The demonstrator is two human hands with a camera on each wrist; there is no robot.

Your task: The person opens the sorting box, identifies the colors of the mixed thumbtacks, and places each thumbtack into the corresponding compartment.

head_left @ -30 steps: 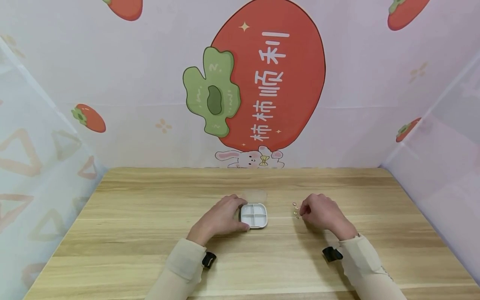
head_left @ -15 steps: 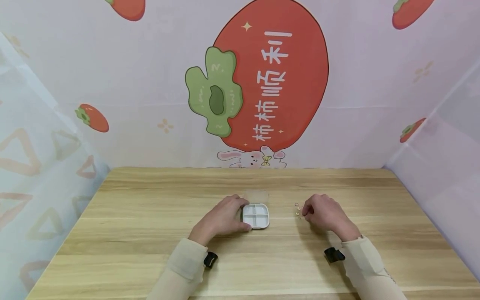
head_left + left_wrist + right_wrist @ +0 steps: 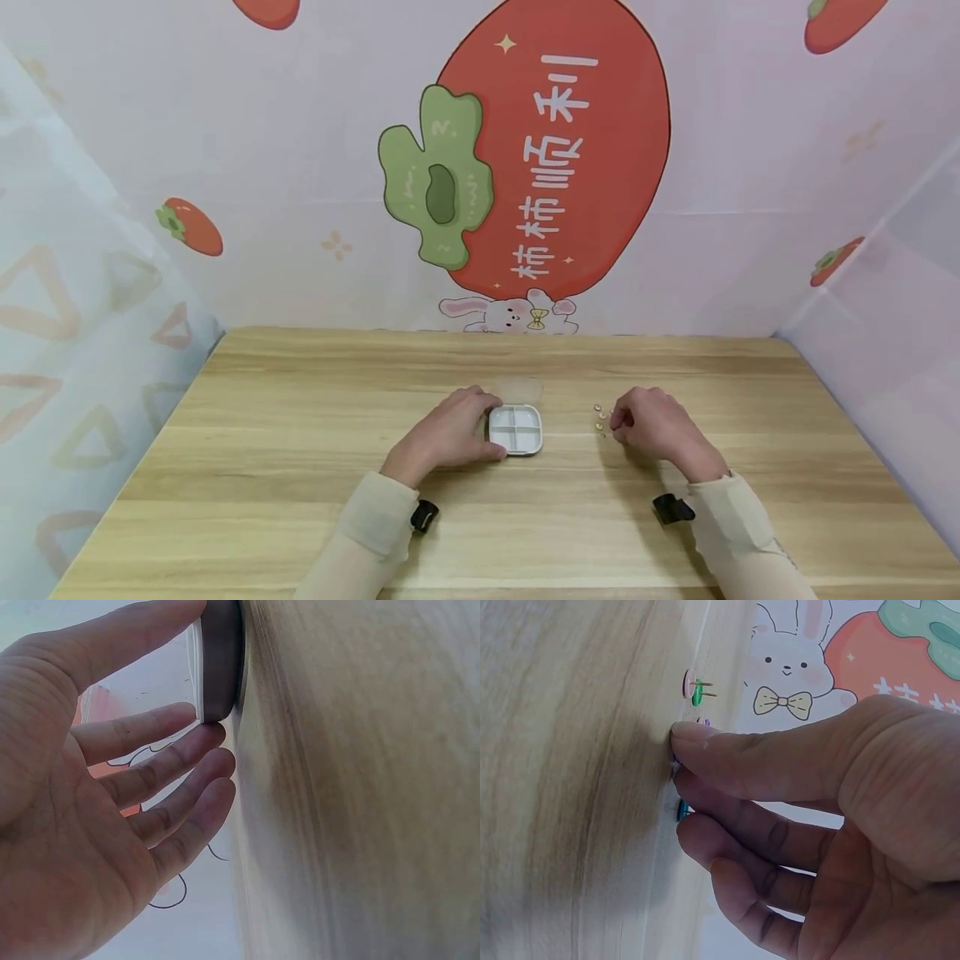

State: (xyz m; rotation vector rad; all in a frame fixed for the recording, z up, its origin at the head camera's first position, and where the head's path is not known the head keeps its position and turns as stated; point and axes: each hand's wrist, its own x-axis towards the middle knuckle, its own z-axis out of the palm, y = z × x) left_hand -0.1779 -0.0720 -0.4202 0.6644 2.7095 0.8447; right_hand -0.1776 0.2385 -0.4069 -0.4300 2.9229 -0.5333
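A small white box (image 3: 540,431) with several compartments lies on the table, its clear lid (image 3: 522,389) folded back. My left hand (image 3: 450,435) holds it from the left, thumb at the near edge and index finger at the far edge. The left wrist view shows the box's dark side (image 3: 220,664). To the right, my right hand (image 3: 660,427) is down among several thumbtacks (image 3: 599,426). Its thumb and index finger pinch a bluish thumbtack (image 3: 676,758), mostly hidden by the fingertips. Pink (image 3: 688,684), green (image 3: 698,693) and teal (image 3: 682,810) thumbtacks lie around it, points up.
The wooden table (image 3: 300,500) runs back to a printed cloth wall (image 3: 300,275). Cloth also hangs at both sides. Table surface lies between the box and the thumbtacks.
The head view has shifted slightly, so the scene sits a little further right. Both hands keep nearly the same places beside the box and the thumbtacks.
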